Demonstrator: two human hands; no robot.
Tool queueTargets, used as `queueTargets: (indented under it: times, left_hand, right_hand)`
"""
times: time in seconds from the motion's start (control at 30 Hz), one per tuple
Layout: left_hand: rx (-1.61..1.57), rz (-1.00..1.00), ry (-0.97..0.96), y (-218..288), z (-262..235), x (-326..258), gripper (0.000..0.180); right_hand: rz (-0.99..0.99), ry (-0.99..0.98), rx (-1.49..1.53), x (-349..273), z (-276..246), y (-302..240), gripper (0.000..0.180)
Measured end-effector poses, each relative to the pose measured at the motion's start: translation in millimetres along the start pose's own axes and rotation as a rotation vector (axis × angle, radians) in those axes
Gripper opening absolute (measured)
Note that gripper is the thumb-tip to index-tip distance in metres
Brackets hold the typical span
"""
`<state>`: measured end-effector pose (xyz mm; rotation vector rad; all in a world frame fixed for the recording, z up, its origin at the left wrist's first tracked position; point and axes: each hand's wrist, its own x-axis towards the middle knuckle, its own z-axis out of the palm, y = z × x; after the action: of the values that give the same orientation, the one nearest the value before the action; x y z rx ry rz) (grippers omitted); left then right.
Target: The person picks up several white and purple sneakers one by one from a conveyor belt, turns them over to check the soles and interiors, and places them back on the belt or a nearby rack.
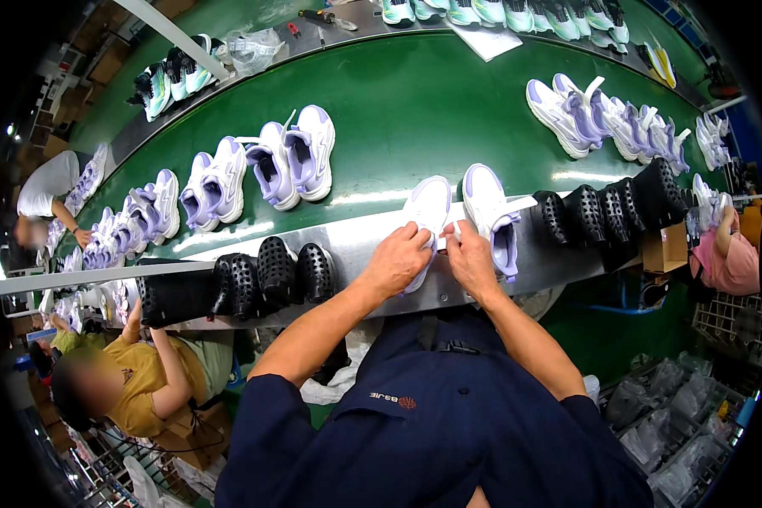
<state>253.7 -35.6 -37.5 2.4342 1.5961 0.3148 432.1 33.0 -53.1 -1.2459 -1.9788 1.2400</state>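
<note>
A white and lavender sneaker (429,201) lies at the metal edge of the work surface in front of me, its toe pointing away. My left hand (400,259) is closed on its left side, fingertips over the upper. At its right side my right hand (469,257) is closed in a pinch on a short white strap (442,243), partly covered by the fingers. Just to the right sits the matching sneaker (484,199), a white strap (519,205) sticking out to its right. My hands hide much of the first sneaker's heel part.
Rows of similar sneakers (309,152) stand on the green belt (398,102) to the left and right (567,118). Black studded shoe-shaped forms (277,271) flank me on the metal ledge (364,229). A co-worker in yellow (157,372) sits at lower left; another in pink (728,262) at right.
</note>
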Motion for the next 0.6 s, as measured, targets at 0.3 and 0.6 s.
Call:
queueTargets:
  times: [0.3,0.6]
  left_hand:
    - [-0.646,-1.212,-0.352,5,8,-30,0.069]
    - [-0.489,-1.121,0.156,42,-3,-44,0.078]
  right_hand:
    - [0.134,-0.455,0.412,21,-21,1,0.030]
    - [-0.005,-0.644,0.229,5,-73,-59,0.018]
